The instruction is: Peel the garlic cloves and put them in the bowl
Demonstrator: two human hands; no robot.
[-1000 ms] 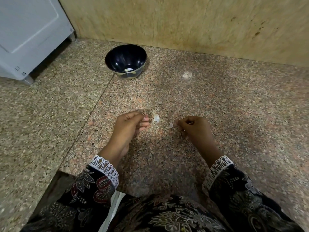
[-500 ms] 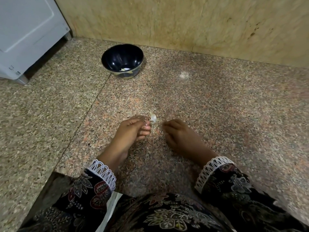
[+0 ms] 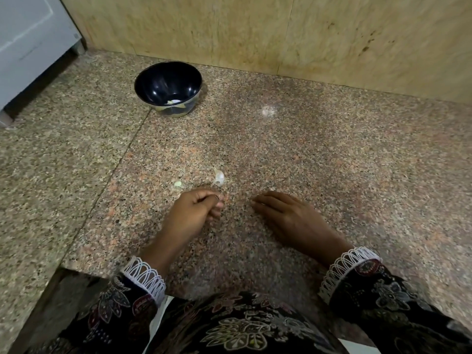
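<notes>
White appliance far left. Dark bowl far left-centre on granite counter, pale bits inside. Small pale scrap, then garlic clove lying on counter just beyond left hand. Left fingers curled; can't tell if pinching anything. Right hand flat, fingers relaxed, resting on counter.

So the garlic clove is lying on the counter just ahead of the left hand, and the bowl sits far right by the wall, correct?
Not quite. In the head view the bowl sits far left, near the white appliance. The garlic clove does lie on the counter just ahead of the left hand.
</notes>
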